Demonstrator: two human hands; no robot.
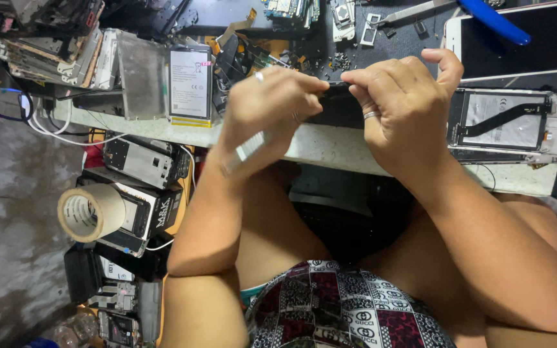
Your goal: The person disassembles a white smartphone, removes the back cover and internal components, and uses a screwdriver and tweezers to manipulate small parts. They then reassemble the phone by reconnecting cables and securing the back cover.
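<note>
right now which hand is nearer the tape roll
Left. The left hand is up at the bench edge, above and right of the tape roll; the right hand is farther right still, both pinching a dark part.

A dark, flat phone part is held level between both hands just above the worktop's front edge, mostly hidden by fingers.
</note>
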